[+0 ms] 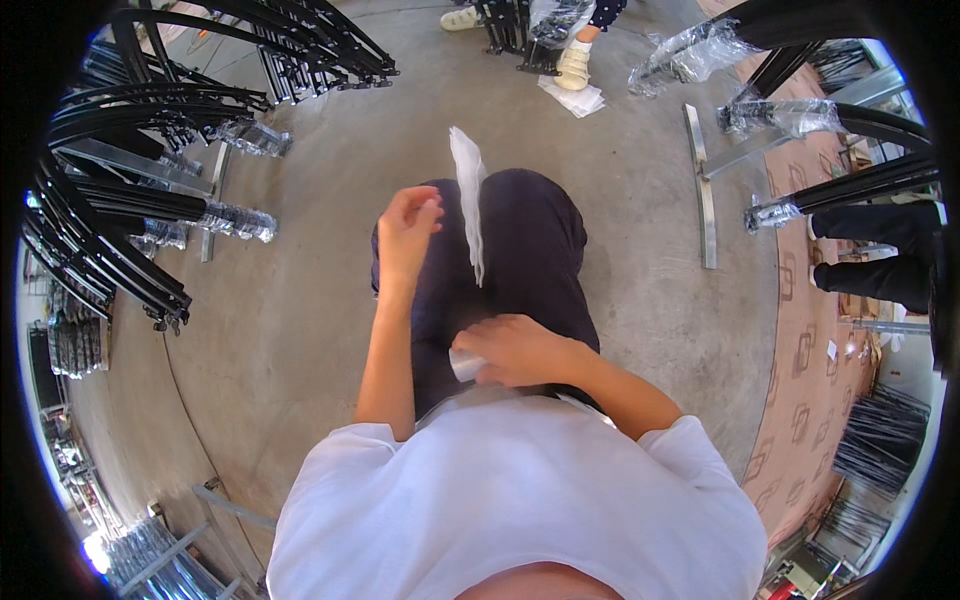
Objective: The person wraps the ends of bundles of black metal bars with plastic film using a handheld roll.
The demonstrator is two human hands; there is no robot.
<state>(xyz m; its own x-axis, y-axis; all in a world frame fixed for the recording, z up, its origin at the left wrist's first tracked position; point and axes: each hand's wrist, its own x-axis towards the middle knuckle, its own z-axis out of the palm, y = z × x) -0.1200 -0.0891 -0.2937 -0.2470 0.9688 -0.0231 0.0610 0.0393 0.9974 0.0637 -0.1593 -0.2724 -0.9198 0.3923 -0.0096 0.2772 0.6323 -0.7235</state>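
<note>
There are two bare hands, one left hand [408,225] and one right hand [520,350], with one long white strip [467,205] and one small white piece [464,366]. One white shirt [520,480] shows. Two other people are partly in view: one with two pale shoes [573,68], one with two dark trouser legs [870,281]. Two metal floor bars [699,190] show, one per side. At right, three plastic-wrapped ends [795,118] stand out; the black curved rods [110,235] and overlapping paper sheets [585,103] are too crowded to count.
</note>
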